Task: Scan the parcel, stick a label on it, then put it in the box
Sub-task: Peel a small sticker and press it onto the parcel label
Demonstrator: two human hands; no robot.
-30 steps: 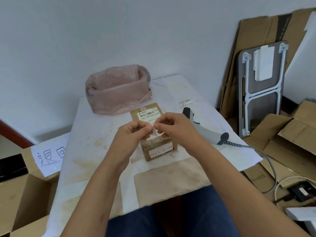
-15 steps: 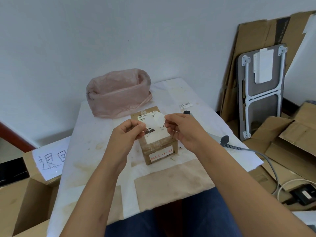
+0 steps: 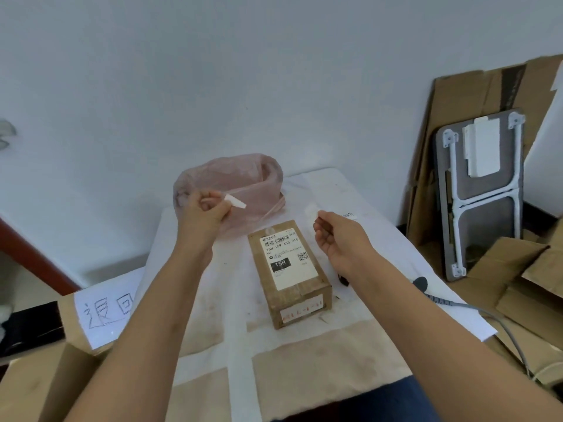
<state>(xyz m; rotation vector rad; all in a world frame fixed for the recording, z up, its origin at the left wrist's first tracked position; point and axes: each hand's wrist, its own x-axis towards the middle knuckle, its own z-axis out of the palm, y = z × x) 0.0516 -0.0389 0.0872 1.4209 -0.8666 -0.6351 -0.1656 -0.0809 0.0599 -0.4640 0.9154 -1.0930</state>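
Note:
A brown cardboard parcel (image 3: 289,272) with a white shipping label on top lies on the white-covered table (image 3: 380,248). My left hand (image 3: 204,208) is raised left of the parcel, in front of the pink bag, pinching a small white strip of backing paper (image 3: 235,201). My right hand (image 3: 338,236) hovers just right of the parcel's far end, pinching a pale round sticker (image 3: 310,212) between thumb and forefinger. The scanner (image 3: 422,283) lies behind my right forearm, mostly hidden, its grey cable trailing right.
A bin lined with a pink plastic bag (image 3: 243,184) stands at the table's back. An open cardboard box with a handwritten paper sign (image 3: 103,312) sits at the left. Flattened cartons (image 3: 518,284) and a folded grey table (image 3: 481,193) lean at the right.
My hands have pulled apart from above the parcel: the left went up and left with the backing strip, the right moved right with the sticker. The parcel's top label is now uncovered.

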